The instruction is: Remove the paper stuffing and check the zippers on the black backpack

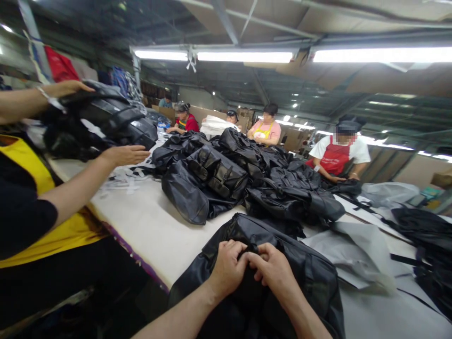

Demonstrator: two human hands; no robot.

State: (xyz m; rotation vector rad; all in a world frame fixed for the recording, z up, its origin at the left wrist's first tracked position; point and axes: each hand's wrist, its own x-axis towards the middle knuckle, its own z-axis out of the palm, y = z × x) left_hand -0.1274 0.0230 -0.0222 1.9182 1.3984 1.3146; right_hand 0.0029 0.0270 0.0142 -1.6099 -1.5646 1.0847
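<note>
- Left hand (228, 267) and right hand (272, 269) curl close together, apparently pinching the black duffel bag (282, 240)
- Bag lies crosswise under both hands, at the near edge of the white worktable (151, 230)

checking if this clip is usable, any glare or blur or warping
in the head view, the ceiling lights glare white, the wide lens bows the table edge, and the left hand and right hand on the bag look fairly sharp, with no heavy motion blur
</note>
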